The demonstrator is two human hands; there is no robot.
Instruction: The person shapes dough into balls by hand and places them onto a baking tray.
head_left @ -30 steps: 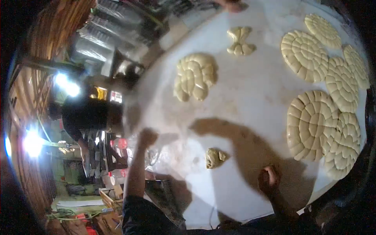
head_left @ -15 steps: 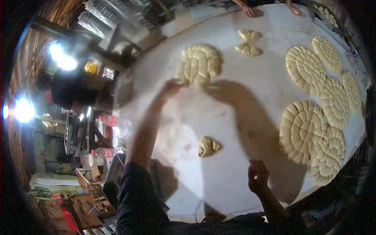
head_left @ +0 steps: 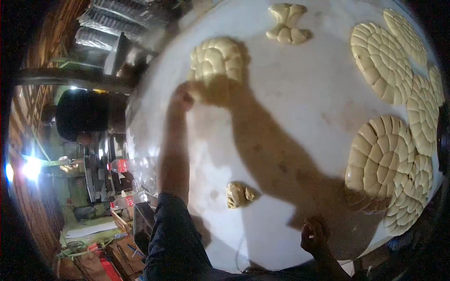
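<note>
My left hand (head_left: 184, 97) is at the lower left edge of a patch of joined dough pieces (head_left: 216, 57), its fingers curled in; what they hold is hidden. Low in the view, over the shaded tabletop, my right hand (head_left: 314, 235) is curled with thumb and fingers together, and I cannot make out anything between them. A small crumpled lump of dough (head_left: 239, 195) lies between my forearms. The shadow of an arm falls over the lower part of the patch.
On the white table (head_left: 300, 103), a small bow-shaped dough cluster (head_left: 286, 23) lies at the top. Several large segmented dough rounds (head_left: 378, 152) cover the right side. Plastic bottles (head_left: 123, 165) stand off the left edge, near a person in dark clothing (head_left: 82, 114).
My left hand has moved forward from bare tabletop to the dough patch's edge. My right hand stays low and curled. Another person's hands, seen at the table's far edge before, are out of view.
</note>
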